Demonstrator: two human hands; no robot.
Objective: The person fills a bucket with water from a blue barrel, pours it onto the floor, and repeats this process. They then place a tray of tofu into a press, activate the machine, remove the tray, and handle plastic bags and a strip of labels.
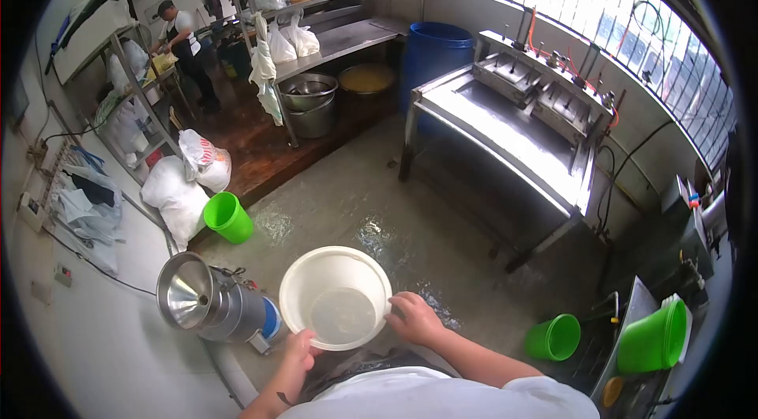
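Held in front of my body is a wide white plastic basin (297,286), its inside facing up, with what looks like a little moisture at the bottom. My left hand (298,351) grips the rim at the lower left, fingers partly hidden. On the right side of the rim, my right hand (416,318) is closed with the fingertips curled over the edge. Just left of the basin stands a metal machine with a funnel-shaped top (188,293) and a blue band.
A green bucket (228,218) stands by white sacks (172,196) at left. Other green buckets (553,338) (652,338) sit at right. A steel table with a press-like machine (505,131) and a blue barrel (437,56) stand ahead. A person (183,44) works at the far left. The floor (371,206) looks wet.
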